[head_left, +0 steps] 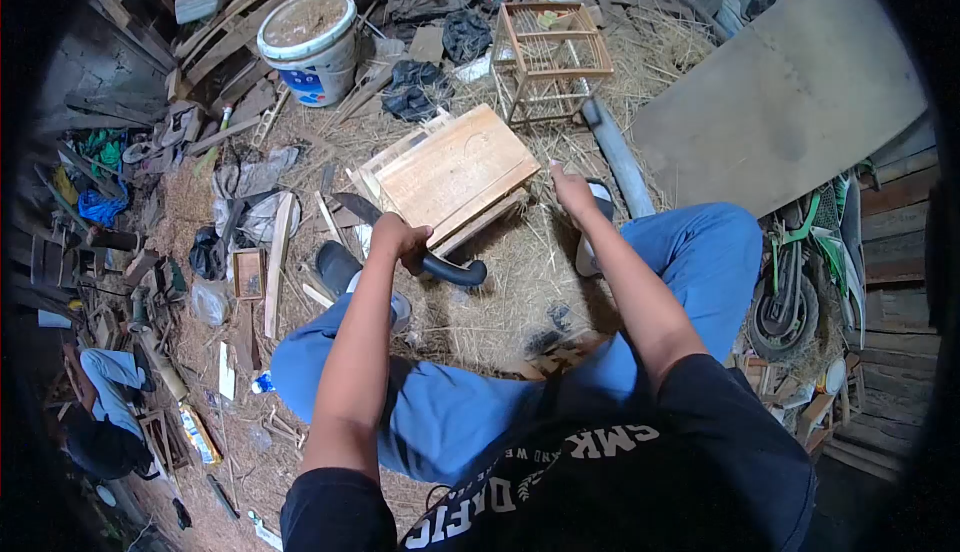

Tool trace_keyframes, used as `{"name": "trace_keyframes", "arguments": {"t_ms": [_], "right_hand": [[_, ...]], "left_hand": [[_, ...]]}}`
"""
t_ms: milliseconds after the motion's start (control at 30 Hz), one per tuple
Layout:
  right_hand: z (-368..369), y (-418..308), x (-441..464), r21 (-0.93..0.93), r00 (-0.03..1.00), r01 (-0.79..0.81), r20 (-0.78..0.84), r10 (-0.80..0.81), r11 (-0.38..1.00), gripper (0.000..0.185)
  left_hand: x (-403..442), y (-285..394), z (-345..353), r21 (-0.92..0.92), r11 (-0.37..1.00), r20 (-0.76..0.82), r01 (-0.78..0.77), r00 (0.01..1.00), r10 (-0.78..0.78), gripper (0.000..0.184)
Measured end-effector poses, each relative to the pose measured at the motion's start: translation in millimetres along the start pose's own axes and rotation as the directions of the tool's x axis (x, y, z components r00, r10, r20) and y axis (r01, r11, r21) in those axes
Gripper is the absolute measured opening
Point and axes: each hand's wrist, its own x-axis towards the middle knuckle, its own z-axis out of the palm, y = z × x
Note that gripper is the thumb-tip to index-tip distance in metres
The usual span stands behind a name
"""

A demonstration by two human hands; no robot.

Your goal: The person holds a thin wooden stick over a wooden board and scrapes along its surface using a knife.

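Observation:
My left hand (397,239) is closed around a machete-like tool. Its dark blade (357,208) points up and left, and its black hooked handle (455,271) sticks out to the right. The hand is at the front left corner of a pale wooden board (460,172), which lies raised on other wood. To the right of the board, my right hand (573,193) is closed with fingertips pinched together near the board's right corner. Whatever lies in that pinch, if anything, is too small to make out.
Straw and wood scraps cover the floor. Behind the board stand a white bucket (308,47) and a wooden frame (553,57). A large sheet (780,92) leans at right, above a green motorbike (800,272). Another person (110,382) is at far left.

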Motion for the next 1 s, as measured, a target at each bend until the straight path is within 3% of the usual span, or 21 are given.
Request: {"name": "trace_keyframes", "arguments": {"t_ms": [33,100,167,233,300,367,433,533,567,633,700,767,800,900,1000], "right_hand": [[7.7,-2.6,5.9,0.15,0.992,-0.129,0.002,0.13,0.98,0.071],[6.2,-9.5,15.2,0.3,0.969,-0.241,0.014,0.248,0.923,0.068],[-22.5,-45.5,-3.2,0.487,0.931,-0.324,0.314,0.183,0.811,0.055],[-45.3,-82.8,-12.9,0.562,0.941,-0.307,0.299,0.158,0.768,0.045],[-72.1,-111.5,-3.0,0.671,0.957,-0.188,0.29,-0.021,0.717,0.034],[-102.4,-143.7,8.2,0.739,0.971,-0.093,0.214,-0.102,0.668,0.016],[-139.5,-176.2,7.5,0.851,0.958,-0.045,0.185,-0.219,0.523,0.01],[-191.6,-214.1,-1.9,0.913,0.877,-0.078,0.253,-0.408,0.4,0.013],[-203.7,-228.3,1.2,0.912,0.867,-0.055,0.246,-0.433,0.407,0.013],[-212.3,-237.8,-20.0,0.831,0.881,0.16,0.123,-0.456,0.533,0.015],[-210.0,-237.8,-24.3,0.843,0.882,0.181,0.089,-0.462,0.507,0.018],[-200.0,-230.2,-18.3,0.964,0.818,0.112,0.048,-0.573,0.242,0.021],[-199.5,-234.3,-19.9,0.976,0.803,0.101,0.035,-0.595,0.194,0.02],[-193.0,-244.8,-25.7,0.957,0.793,0.189,-0.018,-0.609,0.218,0.022],[-185.3,-253.1,-27.8,0.969,0.792,0.173,-0.033,-0.609,0.173,0.018]], "left_hand": [[-3.1,9.8,-7.2,0.122,0.992,0.016,-0.014,1.0,0.012,0.051],[-9.6,26.7,-19.5,0.064,0.997,0.072,-0.035,0.997,0.031,0.048],[-22.5,46.4,-27.9,-0.176,0.957,-0.031,-0.233,0.973,0.231,0.044],[-43.3,74.1,-43.0,-0.243,0.926,-0.037,-0.29,0.956,0.29,0.033],[-46.2,87.5,-45.7,-0.453,0.791,-0.135,-0.411,0.909,0.395,0.023],[-60.6,107.7,-57.3,-0.431,0.789,-0.147,-0.437,0.897,0.417,0.019],[-67.4,119.6,-61.8,-0.505,0.708,-0.215,-0.494,0.866,0.451,0.02],[-89.7,137.3,-75.0,-0.485,0.693,-0.288,-0.533,0.846,0.449,0.02],[-90.8,145.4,-81.6,-0.487,0.684,-0.302,-0.543,0.839,0.452,0.019],[-97.2,155.9,-86.7,-0.516,0.639,-0.335,-0.571,0.821,0.462,0.018],[-103.8,163.5,-93.4,-0.531,0.621,-0.37,-0.576,0.817,0.442,0.017],[-111.5,169.8,-102.4,-0.53,0.608,-0.386,-0.591,0.807,0.447,0.016],[-112.9,173.4,-106.1,-0.533,0.603,-0.394,-0.593,0.805,0.443,0.016],[-114.5,180.7,-111.6,-0.544,0.586,-0.421,-0.6,0.8,0.428,0.015],[-109.8,185.7,-116.3,-0.562,0.545,-0.431,-0.622,0.783,0.448,0.013]]}}
